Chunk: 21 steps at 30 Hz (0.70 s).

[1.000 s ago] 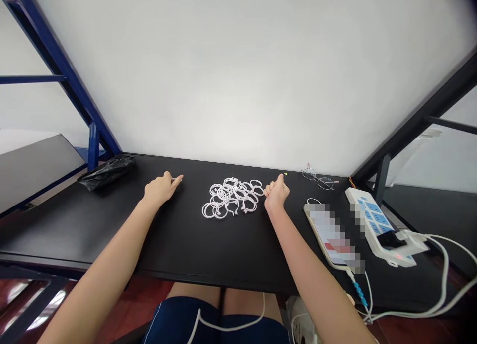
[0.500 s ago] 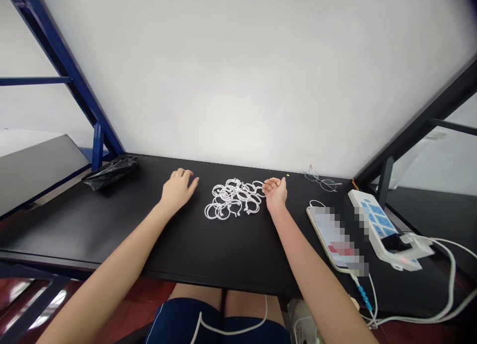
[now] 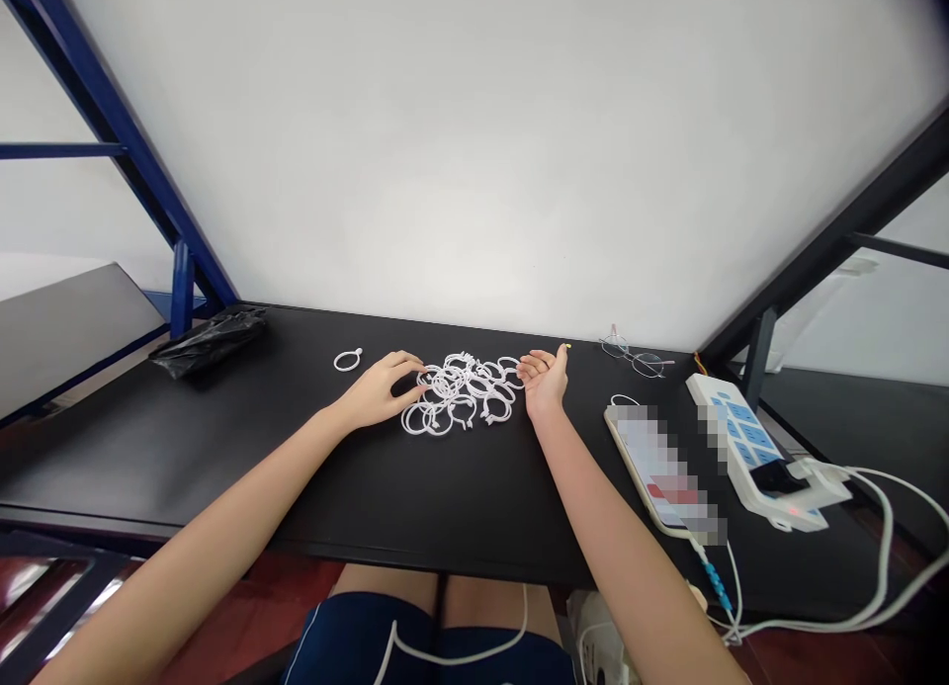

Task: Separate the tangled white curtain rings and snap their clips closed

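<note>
A loose pile of several thin white rings with small tabs, like curtain rings [image 3: 461, 388], lies on the black table [image 3: 445, 497]. My left hand [image 3: 382, 388] is at the pile's left edge, thumb and fingers apart, the fingertips at the nearest rings. Whether they touch a ring I cannot tell. One single white ring [image 3: 347, 361] lies alone to the left, behind that hand. At the right edge of the pile rests my right hand [image 3: 545, 381], turned palm up with loosely curled fingers. Nothing is seen held in it.
On the right lie a phone [image 3: 652, 472] on a cable, a white power strip [image 3: 748, 448] with plugs, and eyeglasses [image 3: 630, 355] near the wall. A black plastic bag [image 3: 212, 341] sits at the far left, beside a blue metal frame [image 3: 182, 290].
My left hand has moved right to the pile. A lone ring now shows where that hand was. The right hand stays beside the pile, and the view has shifted slightly.
</note>
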Each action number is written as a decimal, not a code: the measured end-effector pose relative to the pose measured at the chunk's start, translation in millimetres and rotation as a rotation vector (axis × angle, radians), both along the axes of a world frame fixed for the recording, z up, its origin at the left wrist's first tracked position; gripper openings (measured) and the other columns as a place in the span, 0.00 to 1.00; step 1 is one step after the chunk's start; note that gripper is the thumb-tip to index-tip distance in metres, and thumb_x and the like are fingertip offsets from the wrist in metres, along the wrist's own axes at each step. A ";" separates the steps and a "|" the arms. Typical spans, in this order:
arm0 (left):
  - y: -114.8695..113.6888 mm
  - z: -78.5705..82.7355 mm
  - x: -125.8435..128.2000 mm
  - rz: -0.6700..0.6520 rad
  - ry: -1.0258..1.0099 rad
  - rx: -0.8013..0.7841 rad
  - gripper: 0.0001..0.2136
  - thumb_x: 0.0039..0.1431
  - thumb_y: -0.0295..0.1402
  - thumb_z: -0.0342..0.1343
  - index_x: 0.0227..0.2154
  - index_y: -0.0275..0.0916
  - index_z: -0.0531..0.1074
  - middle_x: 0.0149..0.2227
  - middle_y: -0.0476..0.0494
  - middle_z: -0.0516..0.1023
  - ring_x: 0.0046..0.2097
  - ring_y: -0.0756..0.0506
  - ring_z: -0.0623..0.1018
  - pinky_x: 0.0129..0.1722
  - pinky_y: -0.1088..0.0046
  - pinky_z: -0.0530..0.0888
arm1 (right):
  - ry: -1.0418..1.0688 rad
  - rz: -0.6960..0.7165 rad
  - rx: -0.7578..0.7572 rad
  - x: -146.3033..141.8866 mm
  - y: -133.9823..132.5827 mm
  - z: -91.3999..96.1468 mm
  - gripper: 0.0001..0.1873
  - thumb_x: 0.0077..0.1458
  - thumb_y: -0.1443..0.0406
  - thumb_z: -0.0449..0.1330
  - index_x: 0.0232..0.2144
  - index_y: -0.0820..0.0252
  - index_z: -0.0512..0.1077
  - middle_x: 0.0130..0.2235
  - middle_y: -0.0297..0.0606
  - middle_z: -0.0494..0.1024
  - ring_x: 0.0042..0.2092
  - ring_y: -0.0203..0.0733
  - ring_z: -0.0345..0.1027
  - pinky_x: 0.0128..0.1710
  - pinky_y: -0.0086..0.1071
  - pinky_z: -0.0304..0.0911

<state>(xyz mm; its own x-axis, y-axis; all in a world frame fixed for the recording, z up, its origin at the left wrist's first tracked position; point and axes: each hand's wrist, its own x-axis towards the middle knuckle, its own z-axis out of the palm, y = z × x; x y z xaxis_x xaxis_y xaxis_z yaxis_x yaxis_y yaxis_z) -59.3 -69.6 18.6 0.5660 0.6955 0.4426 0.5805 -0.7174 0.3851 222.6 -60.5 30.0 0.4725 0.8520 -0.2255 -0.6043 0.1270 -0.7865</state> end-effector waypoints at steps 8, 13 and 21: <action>-2.4 2.2 -0.6 0.005 -0.008 -0.085 0.17 0.63 0.44 0.53 0.49 0.40 0.72 0.56 0.36 0.69 0.56 0.39 0.72 0.58 0.60 0.69 | 0.004 0.003 0.016 -0.4 -2.0 -1.2 0.24 0.64 0.51 0.49 0.24 0.60 0.67 0.17 0.36 0.74 0.18 0.34 0.68 0.16 0.25 0.62; -8.4 10.7 2.3 -0.009 -0.123 -0.182 0.17 0.55 0.47 0.61 0.39 0.40 0.73 0.46 0.41 0.74 0.48 0.42 0.75 0.51 0.63 0.72 | -0.002 0.002 0.022 -0.9 -3.1 -1.1 0.24 0.63 0.50 0.51 0.24 0.60 0.67 0.16 0.35 0.74 0.18 0.34 0.67 0.16 0.24 0.62; -8.0 7.9 3.4 -0.110 -0.133 -0.379 0.12 0.51 0.44 0.64 0.30 0.39 0.77 0.34 0.45 0.74 0.36 0.48 0.74 0.38 0.71 0.72 | 0.001 -0.006 0.025 -1.6 -2.6 -0.9 0.25 0.59 0.46 0.55 0.22 0.58 0.64 0.16 0.34 0.73 0.17 0.34 0.67 0.16 0.25 0.62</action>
<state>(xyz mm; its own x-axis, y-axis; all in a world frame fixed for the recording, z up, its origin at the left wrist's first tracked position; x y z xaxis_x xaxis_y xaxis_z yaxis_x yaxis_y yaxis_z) -55.9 -77.7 26.6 0.6012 0.7619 0.2411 0.4360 -0.5656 0.7000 221.0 -63.1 29.1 0.4779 0.8543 -0.2043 -0.6040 0.1507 -0.7826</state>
